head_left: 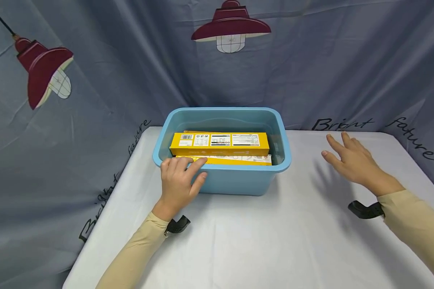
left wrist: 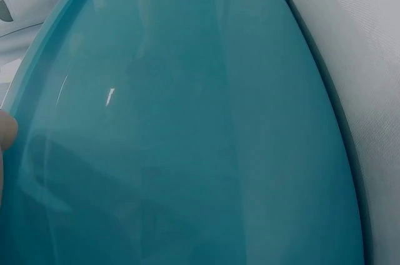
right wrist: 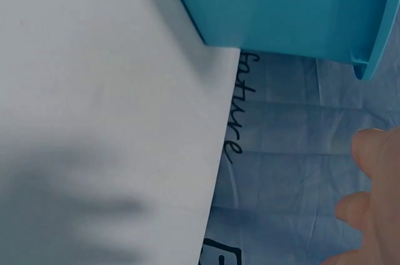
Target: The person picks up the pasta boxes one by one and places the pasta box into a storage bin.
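A light blue plastic bin (head_left: 235, 182) stands at the far middle of the table. Inside it lies a long yellow box (head_left: 220, 150) with white printed labels, on top of another yellow box (head_left: 238, 161) that is partly hidden. My left hand (head_left: 177, 182) holds the bin's front rim near its left corner, fingers bent over the edge and thumb at the outer wall. The bin's smooth side (left wrist: 169, 121) fills most of the left wrist view. Over the table to the right of the bin hovers my right hand (head_left: 354, 162), fingers spread, holding nothing.
The table has a white cloth (head_left: 260, 241). A grey-blue curtain (head_left: 311, 68) with printed red lamps and lettering hangs behind it and along its sides. Shadows of the right hand and arm fall on the cloth.
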`<state>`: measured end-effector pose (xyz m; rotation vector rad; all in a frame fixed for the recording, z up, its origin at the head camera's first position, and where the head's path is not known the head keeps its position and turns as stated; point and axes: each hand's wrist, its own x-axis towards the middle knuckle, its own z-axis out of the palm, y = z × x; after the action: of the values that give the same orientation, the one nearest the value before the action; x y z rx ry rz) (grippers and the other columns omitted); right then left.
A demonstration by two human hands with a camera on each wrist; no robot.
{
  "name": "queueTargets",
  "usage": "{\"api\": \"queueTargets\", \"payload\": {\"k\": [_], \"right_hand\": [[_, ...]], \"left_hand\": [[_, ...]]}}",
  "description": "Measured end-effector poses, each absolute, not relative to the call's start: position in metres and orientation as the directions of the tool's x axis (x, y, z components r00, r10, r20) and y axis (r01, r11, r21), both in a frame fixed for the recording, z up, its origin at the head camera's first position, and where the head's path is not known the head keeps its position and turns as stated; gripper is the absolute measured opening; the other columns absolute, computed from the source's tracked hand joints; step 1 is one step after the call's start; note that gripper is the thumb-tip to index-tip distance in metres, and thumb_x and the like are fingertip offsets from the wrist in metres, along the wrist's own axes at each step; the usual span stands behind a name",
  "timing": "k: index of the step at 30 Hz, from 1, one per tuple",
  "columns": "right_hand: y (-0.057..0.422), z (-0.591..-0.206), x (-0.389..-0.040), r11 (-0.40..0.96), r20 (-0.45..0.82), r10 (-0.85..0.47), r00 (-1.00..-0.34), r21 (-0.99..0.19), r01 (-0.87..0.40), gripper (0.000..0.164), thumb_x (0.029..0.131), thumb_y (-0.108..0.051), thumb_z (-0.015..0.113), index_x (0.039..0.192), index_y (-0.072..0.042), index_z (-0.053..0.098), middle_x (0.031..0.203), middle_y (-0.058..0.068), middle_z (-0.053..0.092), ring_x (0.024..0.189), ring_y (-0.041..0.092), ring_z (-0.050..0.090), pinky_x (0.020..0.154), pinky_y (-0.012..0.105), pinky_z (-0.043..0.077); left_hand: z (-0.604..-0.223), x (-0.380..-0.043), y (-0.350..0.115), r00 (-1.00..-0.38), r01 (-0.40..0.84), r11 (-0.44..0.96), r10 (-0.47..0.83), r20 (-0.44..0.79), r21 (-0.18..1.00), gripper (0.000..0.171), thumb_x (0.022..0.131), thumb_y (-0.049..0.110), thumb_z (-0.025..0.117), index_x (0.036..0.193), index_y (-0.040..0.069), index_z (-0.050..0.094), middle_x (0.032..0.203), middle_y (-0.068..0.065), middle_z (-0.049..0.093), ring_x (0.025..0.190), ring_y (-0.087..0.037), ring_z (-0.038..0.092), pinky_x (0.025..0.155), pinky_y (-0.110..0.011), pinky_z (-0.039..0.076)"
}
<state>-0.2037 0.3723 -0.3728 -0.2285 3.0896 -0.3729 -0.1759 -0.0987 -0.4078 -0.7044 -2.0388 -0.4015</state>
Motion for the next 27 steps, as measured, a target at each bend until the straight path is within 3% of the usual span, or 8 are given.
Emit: {"api": "queueTargets", "payload": {"k": [18,21,27], "right_hand": [[0.367,-0.373,-0.203,0.964,-0.007,-0.140,-0.990,-0.230,-0.135,0.075,0.108,-0.053,0.032,0.161,-0.002,0.018,0.159,0.045,0.002,0.138,0.076,0.011,0.109,0.083,0.012],[0.368,-0.374,-0.204,0.963,-0.001,-0.145,-0.989,-0.231,-0.140,0.075,0.108,-0.053,0.032,0.161,-0.002,0.018,0.160,0.045,0.001,0.139,0.075,0.010,0.109,0.083,0.010],[0.369,-0.370,-0.207,0.962,-0.018,-0.158,-0.987,-0.228,-0.150,0.075,0.108,-0.052,0.032,0.162,-0.002,0.016,0.160,0.045,-0.001,0.140,0.075,0.008,0.110,0.082,0.008]], "left_hand": [[-0.395,-0.173,-0.100,-0.500,0.633,0.773,0.355,0.790,0.054,0.050,0.108,0.050,0.039,0.120,0.015,0.073,0.095,-0.010,0.065,0.088,-0.030,0.056,0.084,-0.049,0.036],[-0.388,-0.169,-0.101,-0.556,0.638,0.764,0.376,0.742,0.091,0.052,0.107,0.052,0.039,0.123,0.014,0.072,0.097,-0.010,0.065,0.090,-0.030,0.057,0.083,-0.048,0.036],[-0.363,-0.161,-0.108,-0.739,0.587,0.780,0.406,0.537,0.218,0.042,0.100,0.039,0.058,0.133,0.015,0.067,0.109,-0.011,0.066,0.099,-0.031,0.058,0.087,-0.048,0.037]]}}
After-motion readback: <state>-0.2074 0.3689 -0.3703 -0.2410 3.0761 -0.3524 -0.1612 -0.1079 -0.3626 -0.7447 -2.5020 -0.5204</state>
